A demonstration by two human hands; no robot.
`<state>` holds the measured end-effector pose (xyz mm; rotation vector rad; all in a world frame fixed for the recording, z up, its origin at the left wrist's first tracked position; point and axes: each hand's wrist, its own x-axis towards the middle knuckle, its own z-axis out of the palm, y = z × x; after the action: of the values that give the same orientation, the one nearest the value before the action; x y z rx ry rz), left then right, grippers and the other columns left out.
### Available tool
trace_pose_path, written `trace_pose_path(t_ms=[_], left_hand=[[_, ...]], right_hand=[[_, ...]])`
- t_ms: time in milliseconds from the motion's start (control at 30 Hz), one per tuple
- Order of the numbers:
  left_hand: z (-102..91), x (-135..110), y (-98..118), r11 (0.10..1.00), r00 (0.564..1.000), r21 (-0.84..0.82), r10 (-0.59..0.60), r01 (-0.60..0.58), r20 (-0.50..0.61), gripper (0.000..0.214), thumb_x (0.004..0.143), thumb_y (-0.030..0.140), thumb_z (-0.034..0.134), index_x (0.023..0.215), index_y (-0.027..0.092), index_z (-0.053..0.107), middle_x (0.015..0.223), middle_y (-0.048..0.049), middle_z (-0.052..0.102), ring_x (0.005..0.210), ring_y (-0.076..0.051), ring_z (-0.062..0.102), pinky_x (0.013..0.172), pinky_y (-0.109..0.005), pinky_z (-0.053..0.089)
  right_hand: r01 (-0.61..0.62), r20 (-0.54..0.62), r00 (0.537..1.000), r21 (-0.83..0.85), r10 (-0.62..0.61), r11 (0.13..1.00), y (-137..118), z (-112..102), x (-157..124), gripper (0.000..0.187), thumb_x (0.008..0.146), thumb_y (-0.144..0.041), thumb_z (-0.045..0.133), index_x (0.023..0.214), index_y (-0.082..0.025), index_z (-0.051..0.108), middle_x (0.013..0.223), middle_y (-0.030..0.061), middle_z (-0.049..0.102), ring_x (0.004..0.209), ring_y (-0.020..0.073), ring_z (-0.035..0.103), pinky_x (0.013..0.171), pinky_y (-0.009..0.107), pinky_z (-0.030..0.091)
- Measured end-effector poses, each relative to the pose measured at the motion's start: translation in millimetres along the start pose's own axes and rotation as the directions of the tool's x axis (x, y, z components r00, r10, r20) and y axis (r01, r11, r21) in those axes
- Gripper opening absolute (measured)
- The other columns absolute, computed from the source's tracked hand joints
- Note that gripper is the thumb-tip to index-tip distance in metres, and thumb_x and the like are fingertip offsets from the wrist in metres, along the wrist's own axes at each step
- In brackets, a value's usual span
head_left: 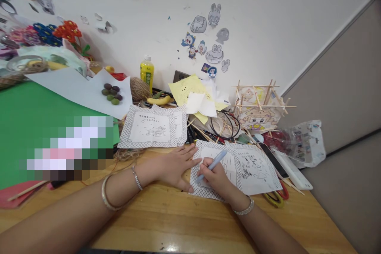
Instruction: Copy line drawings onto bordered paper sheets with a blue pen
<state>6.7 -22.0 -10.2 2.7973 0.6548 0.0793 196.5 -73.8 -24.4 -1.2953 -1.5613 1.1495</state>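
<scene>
My right hand [214, 177] is closed around a light blue pen [216, 160], its tip down near the left side of a white sheet [208, 151] with a cross-hatched border. My left hand [177, 166] lies flat with fingers spread, its fingertips at that sheet's left edge. A second bordered sheet [256, 170] with black drawing and writing lies to the right, beside my right hand. Beyond my left hand is another hatched-border drawing [151, 129] showing a small building and handwritten characters. My right hand hides part of the sheet under it.
Green paper [44, 115] covers the left of the wooden table [178, 222]. At the back stand a yellow-labelled bottle [147, 73], a banana [159, 100] and a stick-framed lantern [258, 107]. Scissors [275, 198], a phone [273, 160] and a plastic bag [309, 143] lie at right.
</scene>
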Motion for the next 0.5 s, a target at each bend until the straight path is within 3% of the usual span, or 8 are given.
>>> trace_pose_path(t_ms=[367,500], left_hand=[[3.7,0.6,-4.2,1.000,1.000,-0.016,0.024,-0.024,-0.020,0.099,0.072,0.071,0.059,0.149,0.019,0.024,0.156,-0.0173,0.005,0.143,-0.038,0.002,0.114,-0.052,0.011],[5.1,0.8,-6.6,1.000,1.000,-0.018,0.022,-0.022,-0.004,0.105,0.069,0.073,0.060,0.149,0.016,0.022,0.155,-0.0198,0.002,0.142,-0.038,0.001,0.114,-0.053,0.010]], right_hand=[[0.002,0.012,1.000,0.017,-0.002,1.000,2.3,-1.1,0.1,0.022,0.074,-0.032,0.056,0.057,-0.019,0.052,0.048,-0.0052,0.044,0.043,0.0086,0.037,0.042,0.020,0.030],[-0.011,-0.033,0.999,0.058,0.013,0.998,-0.7,-0.4,-1.8,0.024,0.075,-0.034,0.056,0.057,-0.020,0.047,0.050,-0.0043,0.049,0.040,0.0076,0.036,0.039,0.020,0.028]])
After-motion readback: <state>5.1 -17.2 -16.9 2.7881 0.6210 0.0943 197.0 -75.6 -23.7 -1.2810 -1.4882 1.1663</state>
